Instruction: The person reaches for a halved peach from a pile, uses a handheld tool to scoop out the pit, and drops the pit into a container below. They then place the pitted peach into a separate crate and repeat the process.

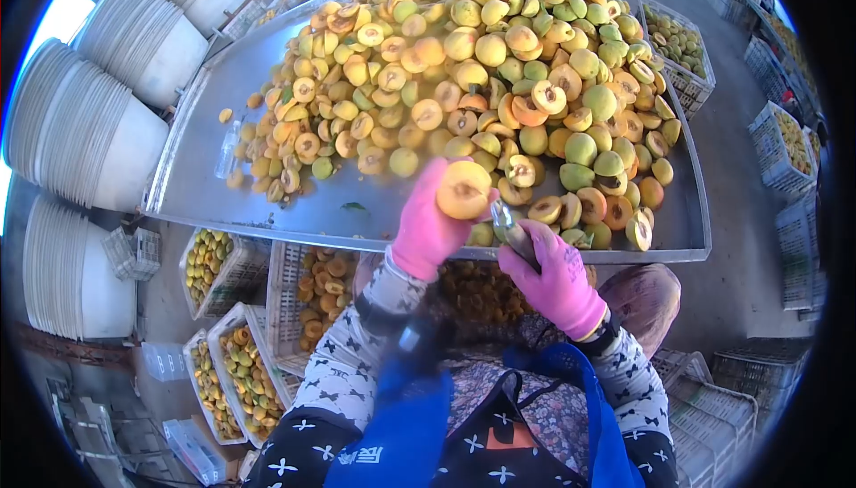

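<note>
My left hand (432,221), in a pink glove, holds a halved yellow peach (464,190) with its cut face turned up toward me. Close to its right, my right hand (557,278), also gloved in pink, grips a pitting tool (513,234) with a dark handle and a shiny metal tip. The tip points at the peach half, and a small gap seems to lie between them. Beyond both hands, whole and halved peaches (481,51) are heaped on a metal table (192,176). Many halves show brown pit centres.
The table's raised front edge (339,240) runs just before me. Below it, crates of peaches (252,372) stand at the left, and one crate lies under my arms. Another crate (687,82) is beyond the table's right side. Stacked white tubs (89,123) stand far left.
</note>
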{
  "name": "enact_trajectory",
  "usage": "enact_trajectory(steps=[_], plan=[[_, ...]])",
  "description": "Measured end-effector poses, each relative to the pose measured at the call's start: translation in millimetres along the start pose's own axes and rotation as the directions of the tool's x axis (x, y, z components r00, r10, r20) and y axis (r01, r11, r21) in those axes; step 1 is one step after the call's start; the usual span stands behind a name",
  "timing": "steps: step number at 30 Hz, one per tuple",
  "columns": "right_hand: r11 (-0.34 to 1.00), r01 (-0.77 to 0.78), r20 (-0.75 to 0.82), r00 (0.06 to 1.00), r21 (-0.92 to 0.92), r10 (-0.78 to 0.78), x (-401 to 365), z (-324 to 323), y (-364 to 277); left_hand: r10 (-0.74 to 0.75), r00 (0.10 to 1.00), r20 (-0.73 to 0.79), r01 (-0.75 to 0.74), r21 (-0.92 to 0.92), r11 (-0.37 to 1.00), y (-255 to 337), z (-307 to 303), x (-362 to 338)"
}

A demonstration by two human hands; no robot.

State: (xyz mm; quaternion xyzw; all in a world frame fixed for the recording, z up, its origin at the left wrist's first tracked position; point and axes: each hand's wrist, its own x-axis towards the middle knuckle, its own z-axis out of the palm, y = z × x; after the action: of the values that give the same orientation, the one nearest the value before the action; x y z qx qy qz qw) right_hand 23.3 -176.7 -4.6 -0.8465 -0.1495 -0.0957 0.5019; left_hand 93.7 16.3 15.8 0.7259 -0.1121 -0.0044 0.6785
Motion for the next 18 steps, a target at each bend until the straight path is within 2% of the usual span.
enact_trajectory(steps=[1, 2, 3, 6, 9, 12, 15, 17, 18], plan=[[0.994, 0.096, -0.061, 0.993, -0.052, -0.099, 2.4, 5.4, -2.5, -0.196, 0.978, 0.072, 0.202, -0.556, 0.806, -1.9, 3.4, -7.0], [0.989, 0.106, -0.060, 0.992, -0.101, -0.113, 2.8, 7.8, -6.0, -0.307, 0.920, 0.243, 0.336, -0.893, 0.300, -3.6, 6.8, -13.1], [0.982, 0.114, -0.058, 0.991, -0.151, -0.124, 1.7, 9.2, -9.2, -0.256, 0.943, 0.212, 0.297, -0.881, 0.367, -4.6, 9.9, -19.1], [0.956, 0.115, -0.060, 0.989, -0.270, -0.136, -5.2, 11.4, -16.1, -0.222, 0.971, 0.089, 0.187, -0.860, 0.475, 2.4, 19.3, -35.3], [0.931, 0.141, -0.033, 0.986, -0.337, -0.162, -10.3, 9.2, -19.8, -0.147, 0.977, 0.157, 0.206, -0.882, 0.425, 4.2, 16.1, -43.8], [0.886, 0.214, 0.017, 0.974, -0.411, -0.227, -14.2, 3.4, -20.0, -0.187, 0.955, 0.230, 0.290, -0.855, 0.430, 6.4, 11.9, -46.5], [0.811, 0.268, 0.105, 0.962, -0.520, -0.250, -17.7, -6.0, -23.2, -0.183, 0.953, 0.240, 0.299, -0.663, 0.687, 3.4, 8.1, -49.5], [0.756, 0.280, 0.129, 0.959, -0.592, -0.254, -20.3, -8.6, -24.8, -0.219, 0.945, 0.242, 0.326, -0.661, 0.676, 4.1, 9.9, -52.6], [0.773, 0.269, 0.154, 0.963, -0.574, -0.221, -21.0, -8.7, -24.2, -0.237, 0.941, 0.241, 0.338, -0.660, 0.670, 4.9, 10.4, -54.2]])
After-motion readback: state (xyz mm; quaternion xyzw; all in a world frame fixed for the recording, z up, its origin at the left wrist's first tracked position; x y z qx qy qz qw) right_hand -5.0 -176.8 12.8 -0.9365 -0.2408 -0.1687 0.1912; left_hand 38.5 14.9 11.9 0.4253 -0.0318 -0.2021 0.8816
